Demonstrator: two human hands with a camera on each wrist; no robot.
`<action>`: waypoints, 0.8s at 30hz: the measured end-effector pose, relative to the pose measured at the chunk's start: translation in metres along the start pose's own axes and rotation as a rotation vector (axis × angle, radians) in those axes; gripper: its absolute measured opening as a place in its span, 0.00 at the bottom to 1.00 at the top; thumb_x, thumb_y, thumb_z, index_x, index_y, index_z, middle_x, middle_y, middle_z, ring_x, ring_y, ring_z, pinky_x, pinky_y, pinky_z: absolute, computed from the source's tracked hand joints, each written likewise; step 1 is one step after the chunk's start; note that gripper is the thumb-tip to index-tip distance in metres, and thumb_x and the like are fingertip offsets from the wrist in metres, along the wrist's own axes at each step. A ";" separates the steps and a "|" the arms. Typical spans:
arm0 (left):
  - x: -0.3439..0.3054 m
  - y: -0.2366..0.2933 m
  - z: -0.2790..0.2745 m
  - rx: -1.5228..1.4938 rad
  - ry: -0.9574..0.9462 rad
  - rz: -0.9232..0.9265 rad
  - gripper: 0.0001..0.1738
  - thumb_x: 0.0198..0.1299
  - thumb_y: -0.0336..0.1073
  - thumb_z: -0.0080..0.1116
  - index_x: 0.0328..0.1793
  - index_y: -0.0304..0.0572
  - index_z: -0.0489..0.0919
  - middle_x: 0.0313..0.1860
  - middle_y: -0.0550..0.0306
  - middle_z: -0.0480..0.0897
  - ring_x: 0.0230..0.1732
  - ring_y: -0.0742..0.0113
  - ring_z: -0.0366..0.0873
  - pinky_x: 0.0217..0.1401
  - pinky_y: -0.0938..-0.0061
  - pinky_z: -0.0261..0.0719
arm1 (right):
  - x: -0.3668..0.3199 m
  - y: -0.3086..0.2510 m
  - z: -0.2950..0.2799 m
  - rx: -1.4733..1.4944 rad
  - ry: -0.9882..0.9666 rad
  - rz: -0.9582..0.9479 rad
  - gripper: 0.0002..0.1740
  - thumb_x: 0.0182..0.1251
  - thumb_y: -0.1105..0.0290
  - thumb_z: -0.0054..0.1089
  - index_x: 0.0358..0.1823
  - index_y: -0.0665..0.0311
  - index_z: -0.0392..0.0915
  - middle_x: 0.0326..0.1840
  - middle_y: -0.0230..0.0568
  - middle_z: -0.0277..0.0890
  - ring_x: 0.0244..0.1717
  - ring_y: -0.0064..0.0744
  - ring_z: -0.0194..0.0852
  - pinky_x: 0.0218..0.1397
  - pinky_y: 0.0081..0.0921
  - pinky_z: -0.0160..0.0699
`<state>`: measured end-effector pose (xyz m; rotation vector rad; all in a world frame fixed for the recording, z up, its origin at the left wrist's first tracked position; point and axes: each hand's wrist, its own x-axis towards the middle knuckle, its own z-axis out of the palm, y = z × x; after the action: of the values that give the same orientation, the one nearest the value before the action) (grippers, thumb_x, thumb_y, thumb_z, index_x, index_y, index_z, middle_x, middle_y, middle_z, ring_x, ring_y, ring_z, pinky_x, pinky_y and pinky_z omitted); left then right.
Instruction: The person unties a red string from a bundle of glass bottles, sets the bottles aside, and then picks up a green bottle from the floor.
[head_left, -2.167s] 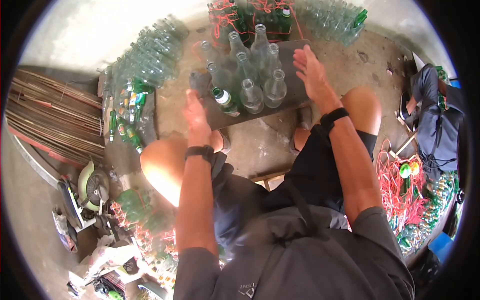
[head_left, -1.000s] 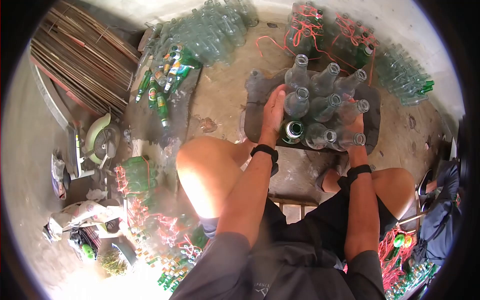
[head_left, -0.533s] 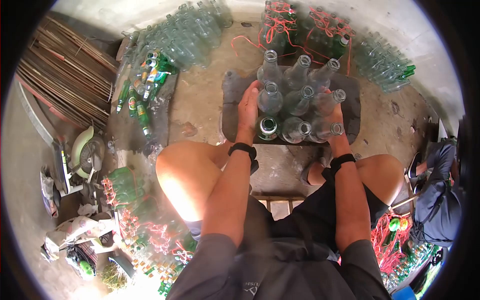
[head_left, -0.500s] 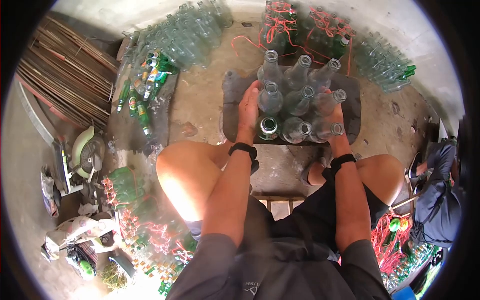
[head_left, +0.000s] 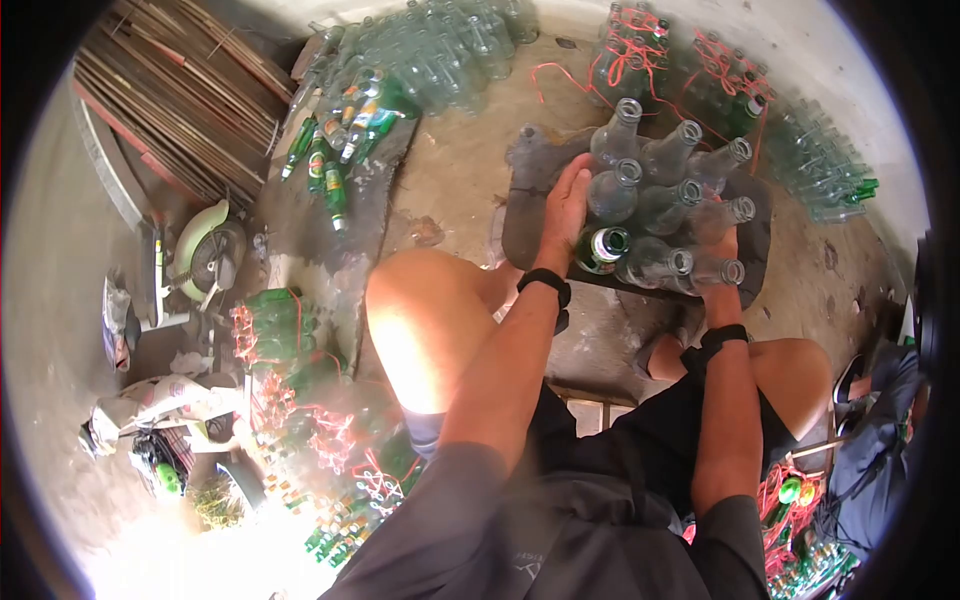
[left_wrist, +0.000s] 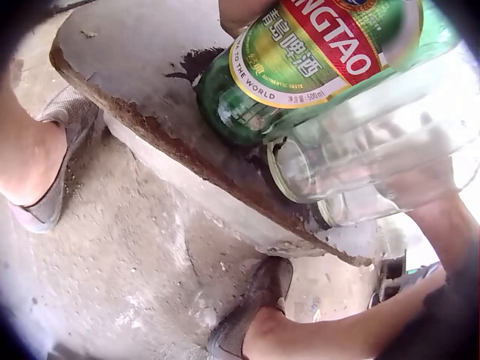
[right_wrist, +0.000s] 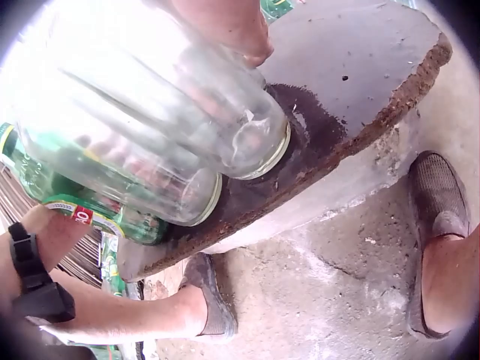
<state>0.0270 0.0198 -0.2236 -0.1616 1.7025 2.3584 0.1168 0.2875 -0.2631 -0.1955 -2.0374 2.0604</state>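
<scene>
Glass bottles (head_left: 660,205) stand bunched on the concrete bench (head_left: 522,225), with a green bottle (head_left: 602,248) at the near-left corner. Left grip (head_left: 565,205), fingers straight, presses the bunch's left flank. Right grip (head_left: 722,262) presses the opposite side, nothing clasped.

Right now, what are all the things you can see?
Clear bottles: eight, see-through, standing packed on the slab.
Green bottle: one, green, near-left corner of that group.
Slab: one, dark grey, on the floor.
Tied bundles: several, red string, beyond the slab.
Loose bottles: too many to count, clear, heaped by the far wall.
Labelled bottles: several, green, lying left.
Saw: one, pale green, far left.
Left grip: one, bare, flat against the group's left side.
Right grip: one, bare, against its right side.
</scene>
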 end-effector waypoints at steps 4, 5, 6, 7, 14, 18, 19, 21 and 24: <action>0.000 -0.003 0.001 0.036 0.015 0.019 0.24 0.83 0.43 0.58 0.77 0.41 0.82 0.74 0.55 0.84 0.73 0.66 0.78 0.78 0.71 0.72 | 0.001 -0.003 0.002 0.049 -0.004 0.010 0.36 0.79 0.77 0.64 0.83 0.63 0.61 0.74 0.39 0.76 0.73 0.34 0.78 0.79 0.34 0.78; 0.000 -0.003 0.001 0.036 0.022 0.020 0.24 0.83 0.43 0.58 0.77 0.41 0.82 0.74 0.55 0.84 0.73 0.66 0.78 0.78 0.71 0.72 | -0.001 -0.004 0.001 0.051 -0.010 0.012 0.36 0.79 0.77 0.64 0.83 0.63 0.61 0.74 0.39 0.76 0.73 0.34 0.78 0.79 0.34 0.78; -0.001 -0.002 0.001 0.044 0.021 0.032 0.24 0.83 0.43 0.58 0.77 0.41 0.82 0.73 0.55 0.85 0.73 0.66 0.78 0.77 0.71 0.72 | -0.004 -0.005 0.000 -0.055 -0.032 -0.052 0.35 0.79 0.78 0.62 0.84 0.64 0.60 0.75 0.40 0.74 0.75 0.34 0.77 0.81 0.34 0.75; -0.001 -0.001 0.002 0.053 0.018 0.046 0.23 0.83 0.43 0.58 0.76 0.41 0.83 0.72 0.56 0.85 0.72 0.66 0.79 0.77 0.71 0.73 | -0.005 -0.006 -0.001 -0.161 -0.053 -0.118 0.35 0.80 0.78 0.61 0.84 0.64 0.60 0.77 0.40 0.73 0.77 0.34 0.75 0.83 0.34 0.73; 0.005 -0.013 -0.002 0.032 0.018 0.069 0.23 0.82 0.43 0.59 0.75 0.40 0.83 0.69 0.56 0.86 0.69 0.67 0.80 0.75 0.71 0.74 | -0.002 -0.002 -0.008 -0.189 -0.058 -0.044 0.32 0.84 0.75 0.57 0.84 0.64 0.60 0.78 0.40 0.72 0.78 0.34 0.73 0.85 0.33 0.70; 0.004 -0.009 -0.003 0.088 0.016 0.092 0.23 0.82 0.45 0.59 0.74 0.39 0.84 0.67 0.57 0.87 0.66 0.68 0.81 0.72 0.71 0.76 | 0.006 0.007 -0.017 -0.130 -0.059 0.007 0.31 0.84 0.74 0.57 0.84 0.65 0.61 0.78 0.40 0.72 0.79 0.34 0.72 0.86 0.33 0.68; 0.003 -0.008 -0.004 0.123 0.018 0.095 0.23 0.83 0.45 0.59 0.74 0.39 0.84 0.66 0.59 0.87 0.64 0.70 0.81 0.69 0.72 0.78 | 0.006 0.010 -0.019 -0.056 -0.059 0.037 0.32 0.83 0.74 0.59 0.84 0.65 0.61 0.79 0.40 0.72 0.79 0.34 0.72 0.86 0.32 0.68; 0.007 -0.015 -0.006 0.101 0.027 0.067 0.22 0.83 0.45 0.60 0.73 0.39 0.85 0.65 0.60 0.87 0.61 0.71 0.82 0.66 0.72 0.79 | 0.005 0.007 -0.019 -0.147 -0.078 -0.040 0.34 0.82 0.75 0.60 0.84 0.65 0.61 0.80 0.40 0.71 0.80 0.34 0.71 0.86 0.33 0.68; 0.003 -0.012 -0.007 0.119 0.051 0.043 0.21 0.82 0.44 0.61 0.71 0.40 0.86 0.61 0.61 0.88 0.56 0.72 0.82 0.60 0.73 0.81 | 0.001 0.005 -0.020 -0.346 -0.107 -0.172 0.36 0.79 0.76 0.63 0.85 0.65 0.61 0.81 0.41 0.71 0.81 0.36 0.71 0.85 0.34 0.69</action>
<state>0.0265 0.0173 -0.2379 -0.1679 1.8824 2.2928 0.1204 0.3073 -0.2684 0.0326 -2.3724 1.6413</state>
